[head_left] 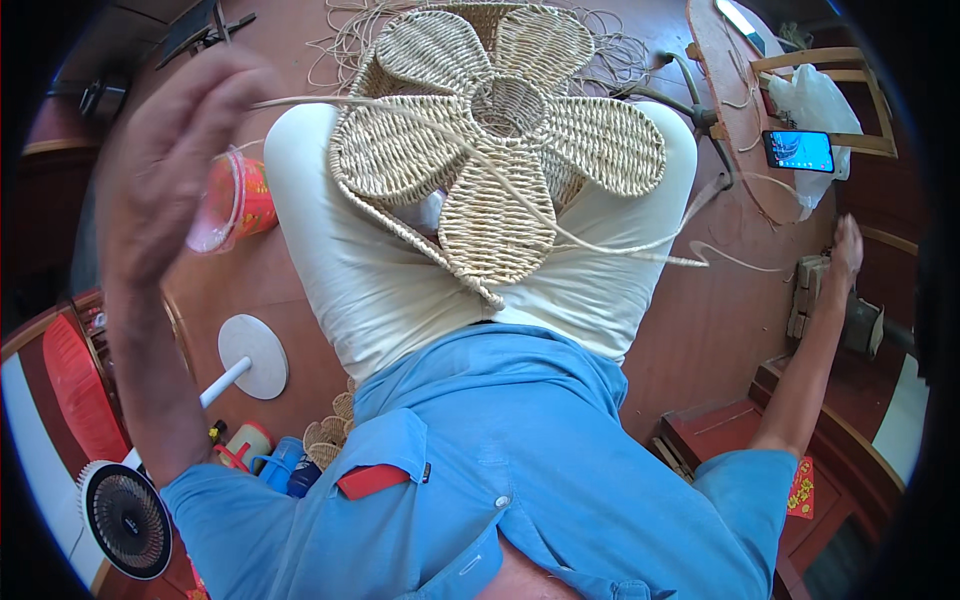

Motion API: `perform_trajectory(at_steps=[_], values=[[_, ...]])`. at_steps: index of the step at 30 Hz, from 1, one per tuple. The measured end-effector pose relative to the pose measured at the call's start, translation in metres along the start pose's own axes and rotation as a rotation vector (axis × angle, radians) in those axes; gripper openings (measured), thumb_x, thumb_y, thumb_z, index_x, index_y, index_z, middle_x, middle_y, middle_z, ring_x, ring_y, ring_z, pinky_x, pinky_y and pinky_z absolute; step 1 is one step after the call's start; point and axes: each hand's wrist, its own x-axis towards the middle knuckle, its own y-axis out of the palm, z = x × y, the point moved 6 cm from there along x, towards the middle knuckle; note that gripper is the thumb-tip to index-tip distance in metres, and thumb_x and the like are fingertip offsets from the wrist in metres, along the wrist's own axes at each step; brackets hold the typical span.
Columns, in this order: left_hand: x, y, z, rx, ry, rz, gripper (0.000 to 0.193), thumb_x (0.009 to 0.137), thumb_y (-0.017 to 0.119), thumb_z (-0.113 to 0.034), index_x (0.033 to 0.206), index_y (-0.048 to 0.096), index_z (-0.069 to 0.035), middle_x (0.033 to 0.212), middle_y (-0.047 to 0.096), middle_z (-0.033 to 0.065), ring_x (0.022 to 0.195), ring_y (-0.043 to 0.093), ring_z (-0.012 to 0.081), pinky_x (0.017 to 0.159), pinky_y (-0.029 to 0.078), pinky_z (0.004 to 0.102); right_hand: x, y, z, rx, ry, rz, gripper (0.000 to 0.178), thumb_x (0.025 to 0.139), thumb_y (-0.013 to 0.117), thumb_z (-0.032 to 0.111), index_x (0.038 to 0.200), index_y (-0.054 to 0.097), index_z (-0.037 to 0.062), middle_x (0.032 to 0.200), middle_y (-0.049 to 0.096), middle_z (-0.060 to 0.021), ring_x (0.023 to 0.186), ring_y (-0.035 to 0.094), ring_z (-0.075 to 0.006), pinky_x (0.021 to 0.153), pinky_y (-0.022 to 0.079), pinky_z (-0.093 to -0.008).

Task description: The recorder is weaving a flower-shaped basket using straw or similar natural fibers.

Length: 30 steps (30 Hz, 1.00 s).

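Note:
A woven flower-shaped straw basket [497, 220] rests across my lap, its petals spread around a round central opening. One petal hangs toward my waist, and a braided rim shows below the left petals. My left hand [185, 150], raised at the left and blurred by motion, pinches a thin straw cord [310, 101]. That cord runs from my fingers across the petals toward the right, where loose lengths curve past my knee. Stretched far out to the right, my right hand [848, 250] has its fingers drawn together; whatever they hold, if anything, cannot be made out.
Loose cord [625, 45] lies tangled on the floor beyond the basket. A red bucket [240, 200] and a white round-based stand [253, 357] are at left, with a fan [126, 520] lower down. At right are a phone [798, 151], a plastic bag [812, 105] and a wooden chair [872, 70].

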Motion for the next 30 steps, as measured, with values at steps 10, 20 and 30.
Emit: perform_trajectory(at_steps=[10, 20, 30], values=[[0.047, 0.149, -0.122, -0.200, 0.503, 0.005, 0.011, 0.109, 0.067, -0.011, 0.106, 0.067, 0.000, 0.093, 0.072, 0.0198, 0.087, 0.071, 0.0380, 0.079, 0.057, 0.0451, -0.404, 0.231, 0.309, 0.261, -0.464, 1.029, 0.037, 0.121, 0.053, 0.018, 0.150, 0.068, 0.0010, 0.107, 0.065, -0.0036, 0.097, 0.062, -0.0120, 0.088, 0.052, -0.0292], [0.002, 0.116, -0.038, -0.407, -0.078, 0.146, 0.012, 0.113, 0.067, -0.006, 0.122, 0.072, 0.002, 0.106, 0.070, 0.0006, 0.094, 0.062, 0.0076, 0.086, 0.052, 0.0233, -0.374, 0.225, 0.269, -0.031, -0.431, 0.950, 0.039, 0.116, 0.064, 0.018, 0.150, 0.069, 0.0016, 0.117, 0.077, -0.0104, 0.103, 0.071, -0.0179, 0.095, 0.053, -0.0320], [-0.006, 0.142, -0.059, -0.456, -0.032, 0.126, 0.013, 0.112, 0.070, -0.005, 0.123, 0.072, 0.002, 0.105, 0.070, 0.0021, 0.093, 0.065, 0.0082, 0.085, 0.054, 0.0240, -0.435, 0.246, 0.308, 0.175, -0.631, 1.041, 0.028, 0.114, 0.064, 0.009, 0.140, 0.068, -0.0033, 0.118, 0.076, -0.0154, 0.089, 0.074, -0.0245, 0.078, 0.058, -0.0315]])
